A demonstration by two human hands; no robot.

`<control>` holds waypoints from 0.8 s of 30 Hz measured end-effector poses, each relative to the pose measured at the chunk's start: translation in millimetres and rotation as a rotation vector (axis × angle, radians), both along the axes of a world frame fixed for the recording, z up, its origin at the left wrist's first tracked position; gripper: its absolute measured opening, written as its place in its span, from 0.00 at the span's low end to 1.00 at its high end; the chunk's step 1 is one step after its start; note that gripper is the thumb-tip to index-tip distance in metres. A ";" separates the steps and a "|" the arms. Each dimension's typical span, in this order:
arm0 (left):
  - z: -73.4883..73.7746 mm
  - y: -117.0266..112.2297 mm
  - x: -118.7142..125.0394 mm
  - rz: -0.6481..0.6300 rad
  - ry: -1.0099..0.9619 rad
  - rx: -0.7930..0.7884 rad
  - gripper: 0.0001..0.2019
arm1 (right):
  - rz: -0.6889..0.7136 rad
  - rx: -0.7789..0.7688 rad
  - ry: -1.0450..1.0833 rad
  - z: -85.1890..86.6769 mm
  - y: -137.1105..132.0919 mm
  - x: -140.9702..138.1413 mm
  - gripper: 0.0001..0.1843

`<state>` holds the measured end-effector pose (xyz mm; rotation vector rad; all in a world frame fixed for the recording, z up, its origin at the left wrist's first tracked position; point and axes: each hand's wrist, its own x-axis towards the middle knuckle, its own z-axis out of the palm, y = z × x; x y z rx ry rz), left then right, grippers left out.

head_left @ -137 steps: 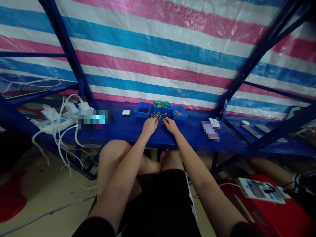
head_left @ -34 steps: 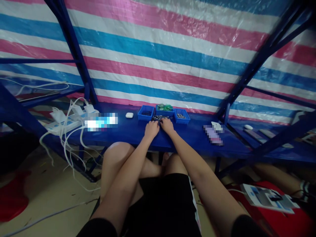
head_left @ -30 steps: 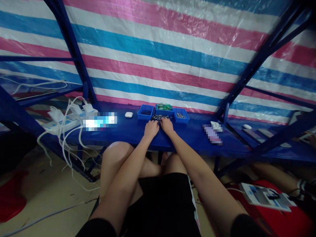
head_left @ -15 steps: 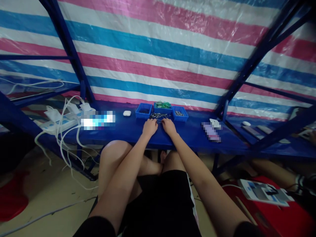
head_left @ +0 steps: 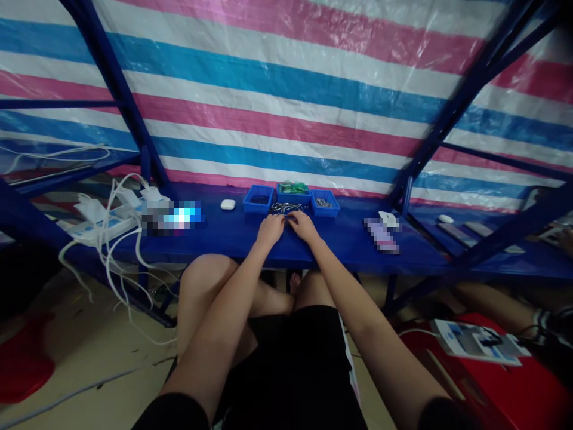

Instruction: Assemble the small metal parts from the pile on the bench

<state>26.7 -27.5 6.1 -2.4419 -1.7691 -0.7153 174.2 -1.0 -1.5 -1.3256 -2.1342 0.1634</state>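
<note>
My left hand [head_left: 270,229] and my right hand [head_left: 303,226] are close together over the blue table, fingertips curled towards each other. Whatever lies between their fingers is too small to make out. Just beyond the fingertips is a loose pile of thin, shiny metal pieces [head_left: 289,208]. Behind and beside the pile stand three small blue bins. Dark small parts fill the left bin [head_left: 258,209], green plastic packets lie in the middle bin [head_left: 286,195], and small silvery parts are in the right bin [head_left: 326,212].
A white earbud case [head_left: 228,205] lies left of the bins. Farther left, a power strip [head_left: 102,227] carries plugs and tangled white cables beside a blurred lit device [head_left: 181,215]. To the right lie a blurred purple phone [head_left: 381,235] and a white item [head_left: 388,219]. Blue frame posts flank the table [head_left: 224,239].
My hands have come closer together, with the right fingertips shifting left towards the left ones. The whole view has moved slightly; the bins and pile look the same.
</note>
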 end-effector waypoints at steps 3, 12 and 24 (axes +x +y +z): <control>-0.5 -0.8 0.7 0.018 -0.013 0.008 0.15 | -0.038 -0.005 -0.026 -1.3 1.0 0.2 0.13; -0.2 -1.8 0.0 0.021 -0.033 0.025 0.13 | -0.001 -0.024 -0.130 -3.2 2.1 -0.2 0.13; 1.9 3.8 -0.9 -0.060 -0.161 -0.015 0.12 | 0.005 -0.054 -0.074 0.3 0.4 -1.2 0.13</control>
